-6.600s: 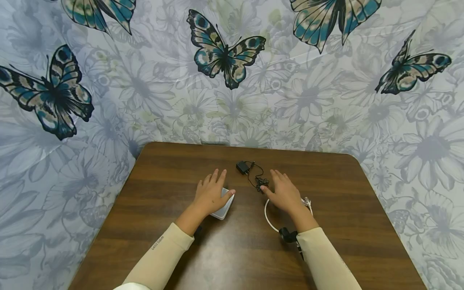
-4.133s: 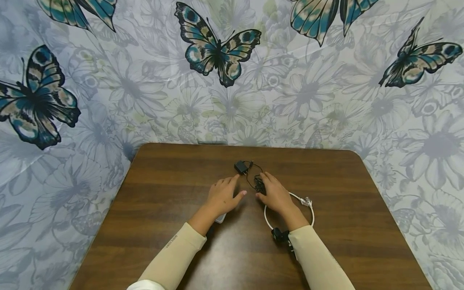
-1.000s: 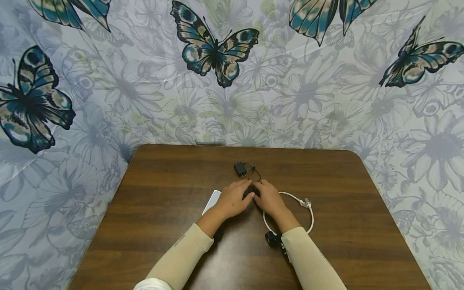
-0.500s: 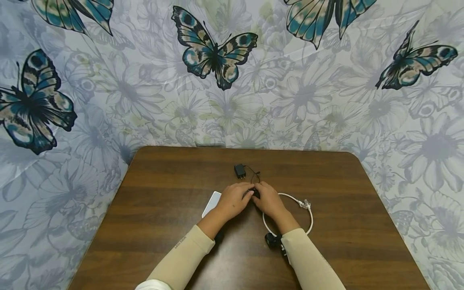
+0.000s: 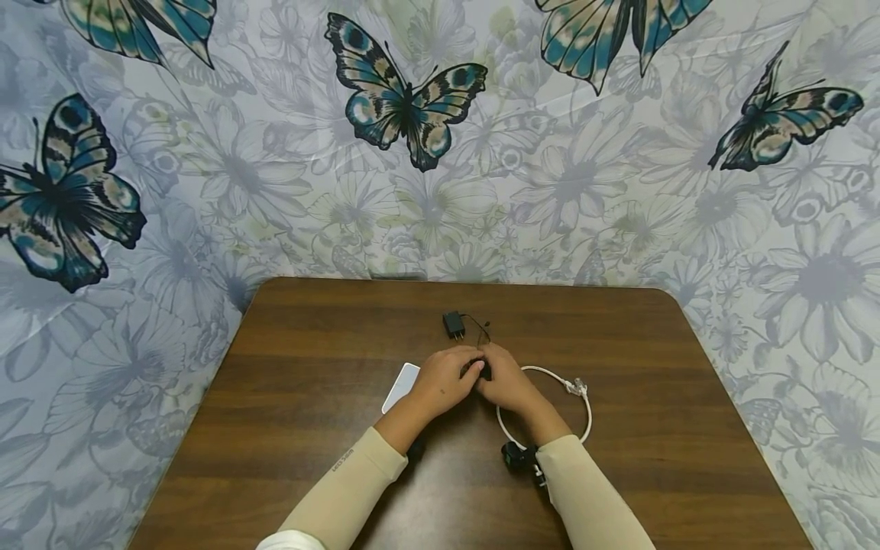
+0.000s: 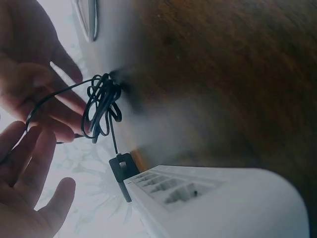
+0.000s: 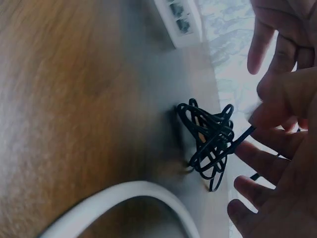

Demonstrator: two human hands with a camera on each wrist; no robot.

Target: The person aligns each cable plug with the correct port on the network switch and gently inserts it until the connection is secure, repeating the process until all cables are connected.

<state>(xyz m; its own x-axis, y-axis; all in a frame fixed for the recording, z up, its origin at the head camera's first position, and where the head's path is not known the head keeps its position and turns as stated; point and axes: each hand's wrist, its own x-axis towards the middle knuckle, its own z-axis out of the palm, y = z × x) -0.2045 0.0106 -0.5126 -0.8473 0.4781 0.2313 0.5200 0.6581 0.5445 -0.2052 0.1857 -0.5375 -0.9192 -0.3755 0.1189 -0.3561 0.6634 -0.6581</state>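
Both hands meet over a bundled thin black power cord (image 7: pixel 210 139) near the middle of the table. My left hand (image 5: pixel 443 382) holds a strand of it in its fingertips. From the other side my right hand (image 5: pixel 509 382) curls its fingers and thumb onto the cord, close to the left fingertips. In the left wrist view the loops hang just past the fingers, over the tabletop. The cord runs to a black power adapter (image 5: pixel 454 325), which lies beyond the hands with its prongs toward them. From above, the hands cover most of the bundle.
A white box with ports (image 6: pixel 218 203) lies left of the left hand, partly under the forearm in the head view. A white cable loop (image 5: pixel 590 412) with clear connectors (image 5: pixel 576 386) curves around the right wrist. The wooden table (image 5: pixel 330 313) meets a butterfly-patterned cloth (image 5: pixel 584 191) behind.
The hands were spread apart, the left over the white box. They have come together and taken hold of the cord. Lately the cord's far strand has shifted slightly left; the adapter barely moves.
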